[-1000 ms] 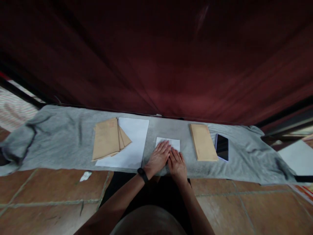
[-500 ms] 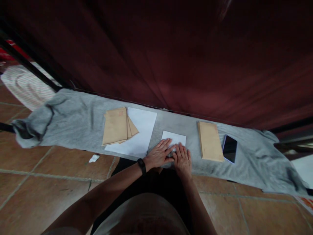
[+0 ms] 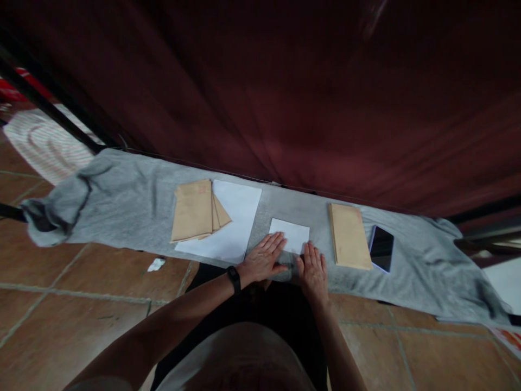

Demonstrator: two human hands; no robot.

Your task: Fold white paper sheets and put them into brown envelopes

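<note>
A small folded sheet of white paper lies flat on the grey cloth in front of me. My left hand rests palm down with its fingers stretched out over the paper's left edge. On the other side, my right hand lies flat, its fingertips at the paper's lower right corner. Neither hand grips anything. Left of the hands, a stack of larger white sheets lies partly under several brown envelopes. Another pile of brown envelopes sits to the right of my right hand.
The grey cloth covers a long, narrow surface. A phone lies right of the right-hand envelopes. Behind rises a dark red curtain. A white scrap lies on the tiled floor, and striped fabric hangs at far left.
My right hand has slid to the right, away from my left hand, uncovering more of the small paper. My left hand has hardly moved.
</note>
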